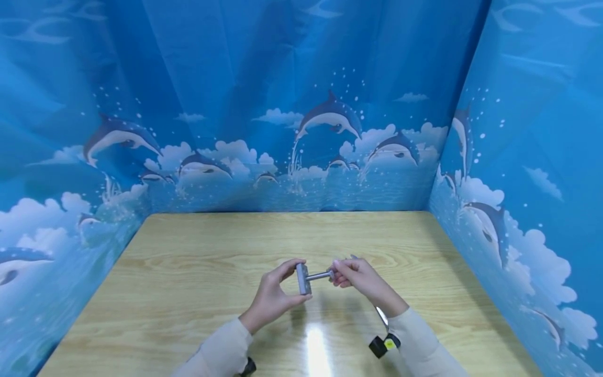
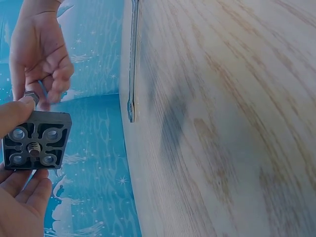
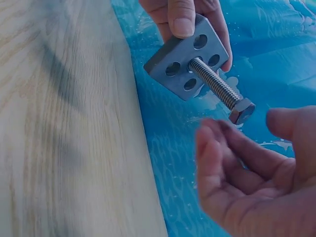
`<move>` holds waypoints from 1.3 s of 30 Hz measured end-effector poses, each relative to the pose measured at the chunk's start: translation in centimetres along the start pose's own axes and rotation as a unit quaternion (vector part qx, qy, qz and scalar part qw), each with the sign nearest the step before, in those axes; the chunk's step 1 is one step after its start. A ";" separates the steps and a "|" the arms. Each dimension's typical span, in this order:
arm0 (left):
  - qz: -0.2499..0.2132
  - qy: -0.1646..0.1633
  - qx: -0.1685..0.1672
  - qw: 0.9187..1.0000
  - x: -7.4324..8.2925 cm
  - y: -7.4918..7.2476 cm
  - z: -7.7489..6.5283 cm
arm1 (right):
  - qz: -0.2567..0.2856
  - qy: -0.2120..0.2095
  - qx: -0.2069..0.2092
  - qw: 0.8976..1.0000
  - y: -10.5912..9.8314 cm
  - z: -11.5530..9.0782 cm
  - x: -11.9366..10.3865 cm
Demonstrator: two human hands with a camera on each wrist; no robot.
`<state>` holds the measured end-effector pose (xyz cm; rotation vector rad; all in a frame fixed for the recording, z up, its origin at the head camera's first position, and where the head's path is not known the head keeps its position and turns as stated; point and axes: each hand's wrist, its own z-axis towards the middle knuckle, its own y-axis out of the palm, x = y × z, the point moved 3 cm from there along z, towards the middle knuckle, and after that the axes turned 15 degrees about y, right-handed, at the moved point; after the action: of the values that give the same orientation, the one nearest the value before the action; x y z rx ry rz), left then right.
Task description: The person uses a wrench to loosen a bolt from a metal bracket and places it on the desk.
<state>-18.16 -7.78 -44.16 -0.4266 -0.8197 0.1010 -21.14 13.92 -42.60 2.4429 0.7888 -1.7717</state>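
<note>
My left hand (image 1: 273,301) grips a square grey metal plate (image 1: 302,279) by its opposite edges, thumb on one side and fingers on the other. Round holes sit near the plate's corners. A threaded hex bolt (image 3: 215,81) runs through its centre, and the threaded tip (image 2: 33,149) pokes out of the ribbed back. Around the bolt's head (image 3: 242,111), my right hand (image 1: 360,277) has thumb and bent fingers on either side. The right wrist view shows a gap between thumb and head; whether a fingertip touches it I cannot tell.
A long, thin metal tool like a wrench (image 2: 132,64) lies on the wood-grain table (image 1: 212,246), partly hidden under my right arm in the head view. Blue dolphin-print curtains (image 1: 264,104) stand around the table's back and sides. A black wrist camera (image 1: 378,345) sits by the right sleeve.
</note>
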 end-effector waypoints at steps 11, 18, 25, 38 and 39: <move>-0.002 0.006 0.000 1.000 -0.3 0.0 -0.2 | -0.041 -0.003 -0.016 0.999 0.1 0.2 0.2; -0.003 0.011 0.004 1.000 -0.3 -0.1 -0.1 | -0.058 -0.039 0.037 0.997 0.1 -0.1 -0.1; 0.011 0.019 -0.006 1.000 -0.2 -0.1 -0.1 | -0.080 -0.059 0.022 0.995 0.1 -0.2 -0.2; 0.014 -0.004 -0.015 1.000 -0.1 0.0 0.1 | -0.031 0.031 -0.028 0.999 0.4 0.3 0.4; 0.013 -0.005 -0.016 1.000 -0.1 0.0 0.1 | -0.030 0.032 -0.030 0.999 0.4 0.3 0.3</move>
<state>-18.28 -7.78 -44.21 -0.4676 -0.8257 0.1146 -21.14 13.59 -43.10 2.4745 0.9165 -1.6684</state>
